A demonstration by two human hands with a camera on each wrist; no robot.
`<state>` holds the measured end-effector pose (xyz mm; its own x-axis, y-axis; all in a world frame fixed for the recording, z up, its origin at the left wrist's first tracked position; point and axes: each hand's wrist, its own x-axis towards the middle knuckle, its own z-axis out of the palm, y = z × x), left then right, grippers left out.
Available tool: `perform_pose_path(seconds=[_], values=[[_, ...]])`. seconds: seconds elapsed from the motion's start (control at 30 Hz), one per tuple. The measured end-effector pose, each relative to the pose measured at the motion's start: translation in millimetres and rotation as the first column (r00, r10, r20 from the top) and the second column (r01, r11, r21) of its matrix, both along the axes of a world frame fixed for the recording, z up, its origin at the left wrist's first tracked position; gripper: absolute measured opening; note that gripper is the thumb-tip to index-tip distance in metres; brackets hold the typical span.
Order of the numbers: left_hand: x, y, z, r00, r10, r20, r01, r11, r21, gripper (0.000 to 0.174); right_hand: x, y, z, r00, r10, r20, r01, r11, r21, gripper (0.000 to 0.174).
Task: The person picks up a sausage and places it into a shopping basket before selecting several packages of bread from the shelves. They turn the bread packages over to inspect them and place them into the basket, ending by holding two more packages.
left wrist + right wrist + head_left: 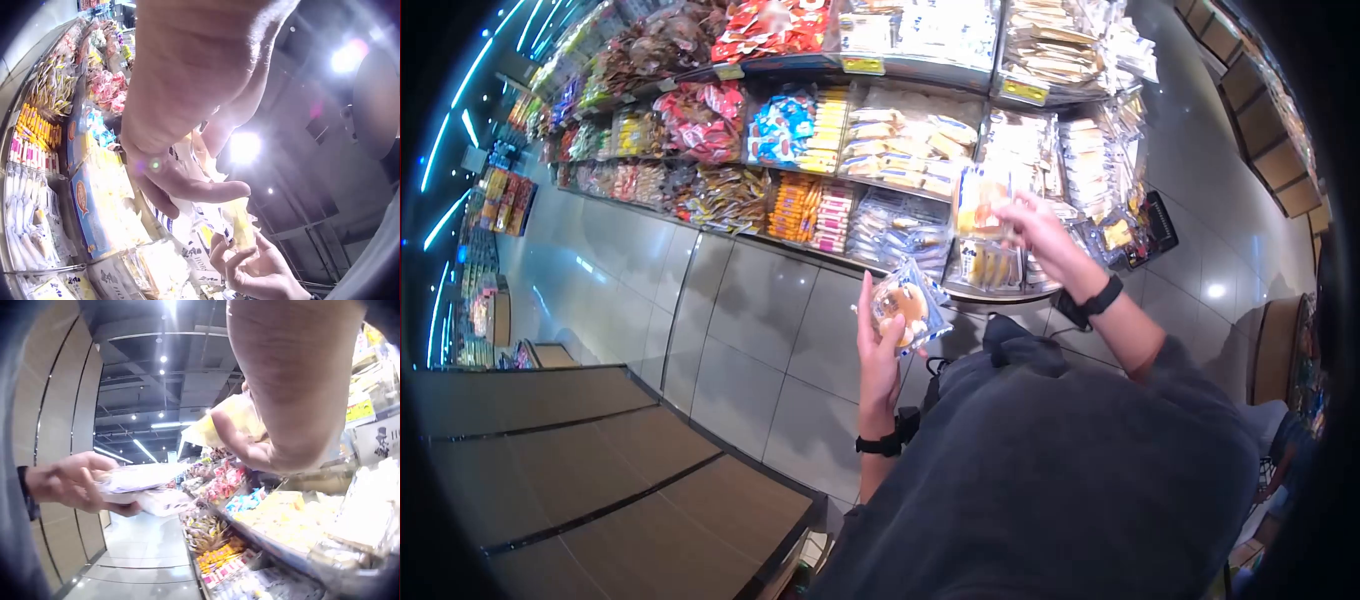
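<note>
My left hand (878, 355) holds a clear wrapped packet with blue edges and a round brown bun or cake (908, 305) inside, in front of my body. From the right wrist view, that hand (78, 481) grips what looks like two flat packets (147, 481), one over the other, thumb on top. My right hand (1045, 238) pinches a pale yellow wrapped snack (975, 210) over the front of the snack bins. Bright light washes out its print. In the left wrist view the yellow snack (241, 228) sits between the right hand's thumb and fingers (234, 269).
A tiered display of wrapped snacks (900, 140) curves ahead, with blue packs (782, 128) and orange sticks (795, 208) to the left. A black basket (1162, 230) stands at its right end. Brown panels (580, 450) rise at lower left above the tiled floor (750, 330).
</note>
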<state>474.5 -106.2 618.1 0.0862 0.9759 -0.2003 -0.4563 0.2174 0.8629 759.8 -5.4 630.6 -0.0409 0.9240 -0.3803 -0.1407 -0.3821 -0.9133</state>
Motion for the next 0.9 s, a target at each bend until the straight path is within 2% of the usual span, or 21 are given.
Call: perform_pose_path(seconds=[0.03, 0.07, 0.2, 0.27, 0.33, 0.43, 0.47, 0.5, 0.53, 0.57, 0.6, 0.67, 0.7, 0.73, 0.8, 0.83, 0.87, 0.9], values=[[-2, 2, 5, 1.000, 0.003, -0.001, -0.003, 1.000, 0.017, 0.073, -8, 9, 8, 0.998, -0.054, -0.011, 0.055, 0.996, 0.069, 0.037], [-4, 4, 7, 1.000, 0.004, 0.000, -0.004, 0.999, 0.035, 0.074, -11, 16, 11, 0.999, -0.052, -0.004, 0.052, 0.996, 0.066, 0.037], [-14, 23, 17, 0.998, 0.036, 0.041, -0.039, 0.997, 0.072, 0.089, -24, 44, 16, 0.999, 0.006, -0.044, -0.002, 0.997, 0.083, 0.033], [-21, 34, 18, 0.996, 0.068, 0.050, -0.071, 0.995, 0.069, 0.096, -35, 58, 14, 0.991, 0.027, -0.132, -0.019, 0.998, 0.059, 0.032], [-27, 48, 15, 0.994, 0.106, 0.033, -0.108, 0.993, 0.051, 0.097, -38, 77, 5, 0.990, 0.062, -0.123, -0.056, 0.997, 0.051, 0.032], [-40, 76, 25, 0.997, 0.083, -0.008, -0.082, 0.995, 0.059, 0.096, -49, 105, 14, 0.999, 0.000, 0.036, -0.006, 0.988, 0.153, 0.029], [-44, 86, 30, 0.997, 0.068, -0.019, -0.067, 0.996, 0.059, 0.096, -48, 125, 4, 1.000, -0.003, 0.029, -0.001, 0.988, 0.155, 0.029], [-48, 95, 34, 0.997, 0.066, -0.044, -0.063, 0.996, 0.061, 0.095, -47, 148, -15, 0.952, -0.091, 0.291, -0.032, 0.918, 0.395, 0.030], [-52, 104, 40, 0.997, 0.059, -0.050, -0.056, 0.997, 0.059, 0.095, -46, 165, -26, 0.831, -0.240, 0.502, -0.125, 0.799, 0.588, 0.031], [-55, 112, 45, 0.996, 0.059, -0.070, -0.054, 0.996, 0.075, 0.095, -54, 176, -12, 0.743, -0.298, 0.599, -0.147, 0.800, 0.582, 0.035], [-57, 120, 48, 0.994, 0.064, -0.084, -0.056, 0.994, 0.090, 0.095, -59, 192, -19, 0.739, -0.298, 0.604, -0.148, 0.802, 0.578, 0.035], [-60, 137, 54, 0.995, 0.069, -0.077, -0.061, 0.993, 0.099, 0.096, -71, 230, -44, 0.500, -0.580, 0.644, -0.209, 0.640, 0.739, 0.033], [-61, 144, 59, 0.994, 0.068, -0.081, -0.058, 0.992, 0.116, 0.097, -80, 242, -45, 0.450, -0.584, 0.676, -0.235, 0.653, 0.720, 0.030], [-64, 149, 63, 0.994, 0.071, -0.087, -0.059, 0.990, 0.127, 0.098, -86, 250, -49, 0.455, -0.565, 0.688, -0.251, 0.661, 0.708, 0.030], [-69, 161, 68, 0.997, 0.064, -0.050, -0.057, 0.990, 0.127, 0.099, -99, 265, -59, 0.321, -0.660, 0.680, -0.336, 0.592, 0.733, 0.028], [-74, 165, 70, 0.998, 0.050, -0.029, -0.046, 0.991, 0.126, 0.100, -104, 270, -62, 0.276, -0.621, 0.734, -0.367, 0.638, 0.677, 0.031], [-79, 173, 72, 1.000, 0.025, -0.007, -0.024, 0.991, 0.135, 0.101, -107, 280, -69, 0.273, -0.614, 0.740, -0.373, 0.642, 0.670, 0.031], [-85, 179, 73, 1.000, 0.022, 0.000, -0.022, 0.992, 0.126, 0.101, -110, 287, -79, 0.223, -0.621, 0.751, -0.412, 0.638, 0.650, 0.032]])
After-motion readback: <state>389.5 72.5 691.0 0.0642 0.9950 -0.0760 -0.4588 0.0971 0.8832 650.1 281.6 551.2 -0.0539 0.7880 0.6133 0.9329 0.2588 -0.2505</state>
